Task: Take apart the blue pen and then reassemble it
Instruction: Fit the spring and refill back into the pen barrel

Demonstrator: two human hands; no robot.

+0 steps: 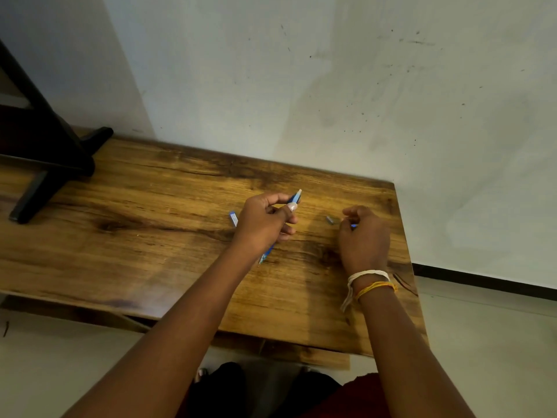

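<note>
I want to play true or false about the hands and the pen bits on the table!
1. The left hand grips the blue plastic pen barrel. True.
2. The brown wooden table is made of glass. False: it is wood.
3. The right hand lies flat and open. False: its fingers pinch a tiny blue pen part.
4. A small blue pen piece lies on the table beside the left hand. True.
</note>
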